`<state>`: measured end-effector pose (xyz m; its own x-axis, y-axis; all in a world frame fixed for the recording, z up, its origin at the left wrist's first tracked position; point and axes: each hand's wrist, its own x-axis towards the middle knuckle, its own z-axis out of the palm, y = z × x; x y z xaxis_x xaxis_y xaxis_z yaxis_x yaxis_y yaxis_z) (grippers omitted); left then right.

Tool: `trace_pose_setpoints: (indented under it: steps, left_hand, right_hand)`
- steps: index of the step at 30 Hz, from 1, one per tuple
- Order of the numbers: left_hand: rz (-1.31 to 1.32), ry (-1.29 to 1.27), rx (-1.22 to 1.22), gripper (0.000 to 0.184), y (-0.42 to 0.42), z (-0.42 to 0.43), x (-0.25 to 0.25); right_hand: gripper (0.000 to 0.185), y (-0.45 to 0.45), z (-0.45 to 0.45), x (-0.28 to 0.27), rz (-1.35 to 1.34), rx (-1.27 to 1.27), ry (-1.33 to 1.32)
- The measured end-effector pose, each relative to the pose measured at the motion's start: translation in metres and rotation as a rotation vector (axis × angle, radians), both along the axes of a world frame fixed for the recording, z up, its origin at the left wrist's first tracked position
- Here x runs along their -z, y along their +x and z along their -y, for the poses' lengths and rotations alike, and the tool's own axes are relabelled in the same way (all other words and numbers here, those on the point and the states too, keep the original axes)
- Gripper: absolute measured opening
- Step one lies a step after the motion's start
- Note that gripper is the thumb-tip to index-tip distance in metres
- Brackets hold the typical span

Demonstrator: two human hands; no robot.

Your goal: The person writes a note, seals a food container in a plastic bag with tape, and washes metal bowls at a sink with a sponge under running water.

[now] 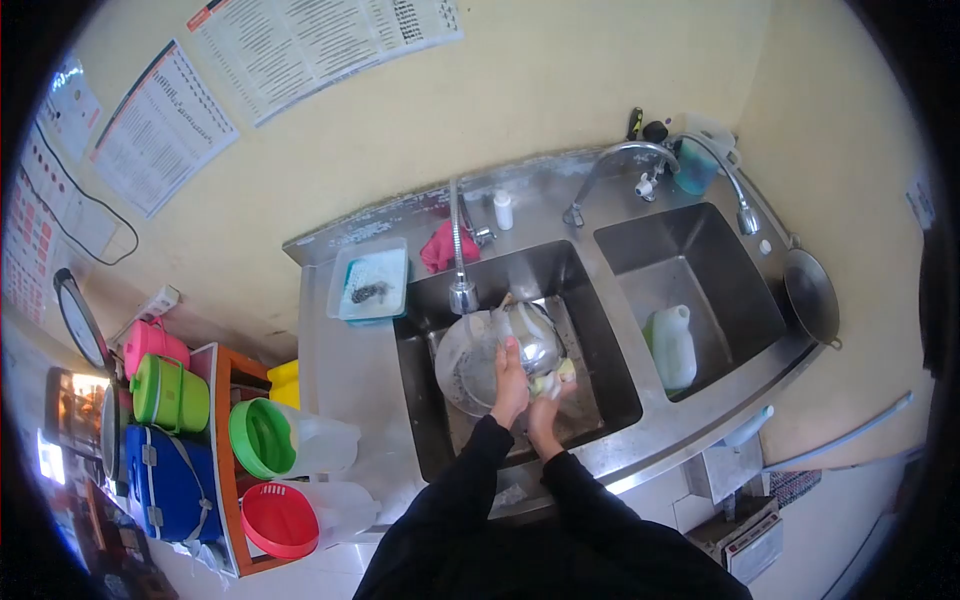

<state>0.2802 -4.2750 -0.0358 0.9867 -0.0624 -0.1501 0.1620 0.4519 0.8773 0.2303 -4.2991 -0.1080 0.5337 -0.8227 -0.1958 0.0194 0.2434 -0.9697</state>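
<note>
Over the left sink basin (622, 395), my left hand (510, 383) holds a shiny metal bowl (535, 345) by its side, the thumb lying against it. On the right, my right hand (548, 408) is closed on a pale yellowish sponge (553, 380) pressed to the bowl's lower edge. Behind the bowl, a round translucent lid or dish (462, 365) lies in the basin. A flexible faucet (462, 290) hangs just above it. The exact shape of the bowl is partly hidden by my fingers.
A soapy tub (375, 285), pink cloth (448, 247) and white bottle (503, 210) stand behind the basin. The right basin (720, 270) holds a pale jug (675, 350). A metal pan (811, 297) leans at the right. Green (262, 438) and red-rimmed containers (280, 520) stand at left.
</note>
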Motion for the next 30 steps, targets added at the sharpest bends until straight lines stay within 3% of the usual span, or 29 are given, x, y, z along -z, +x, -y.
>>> trace_pose_setpoints:
  steps: [3, 6, 9, 12, 15, 16, 17, 19, 23, 24, 26, 29, 30]
  left_hand:
    - [-0.100, 0.099, 0.007, 0.056, 0.007, 0.000, 0.040]
    - [-0.004, 0.213, 0.195, 0.053, 0.004, -0.021, 0.033]
    - [0.092, 0.324, 0.389, 0.049, 0.002, -0.054, 0.015]
    - [-0.107, 0.171, 0.230, 0.037, 0.006, -0.078, 0.009]
    - [-0.155, -0.046, 0.053, 0.034, 0.015, -0.082, 0.035]
    - [-0.149, -0.084, 0.014, 0.034, 0.012, -0.082, 0.043]
    - [-0.141, -0.123, -0.023, 0.034, 0.010, -0.081, 0.049]
    - [-0.133, -0.042, -0.038, 0.038, 0.010, -0.085, 0.059]
    - [-0.239, 0.178, 0.037, 0.041, 0.023, -0.112, 0.076]
    - [-0.208, 0.247, 0.104, 0.041, 0.013, -0.109, 0.028]
    - [-0.216, 0.223, 0.160, 0.044, 0.017, -0.118, 0.055]
    - [-0.194, 0.113, 0.188, 0.039, 0.025, -0.127, 0.064]
    - [-0.209, 0.090, 0.175, 0.036, 0.029, -0.130, 0.066]
  right_hand:
    - [0.024, -0.012, 0.015, -0.063, 0.051, -0.091, -0.836]
    - [0.024, -0.005, 0.047, -0.072, 0.060, -0.533, -1.085]
    - [0.028, 0.043, 0.078, -0.041, 0.005, -0.999, -0.561]
    - [0.032, 0.059, 0.091, 0.006, 0.123, -0.849, 0.335]
    - [0.035, 0.027, 0.041, 0.030, -0.013, -0.553, -0.138]
    - [0.043, 0.007, 0.022, 0.004, -0.104, -0.525, -0.405]
    - [0.038, 0.000, 0.006, -0.016, -0.088, -0.509, -0.795]
    - [0.035, 0.008, -0.004, -0.054, -0.166, -0.462, -1.075]
    - [0.031, 0.067, 0.027, 0.002, 0.038, -0.731, -0.321]
    - [0.030, 0.079, 0.035, 0.026, 0.038, -0.739, -0.197]
    - [0.027, 0.090, 0.043, 0.066, -0.178, -0.609, -0.072]
    - [0.026, 0.094, 0.047, 0.044, -0.310, -0.237, -0.445]
    - [0.025, 0.091, 0.047, 0.030, -0.252, -0.344, -0.331]
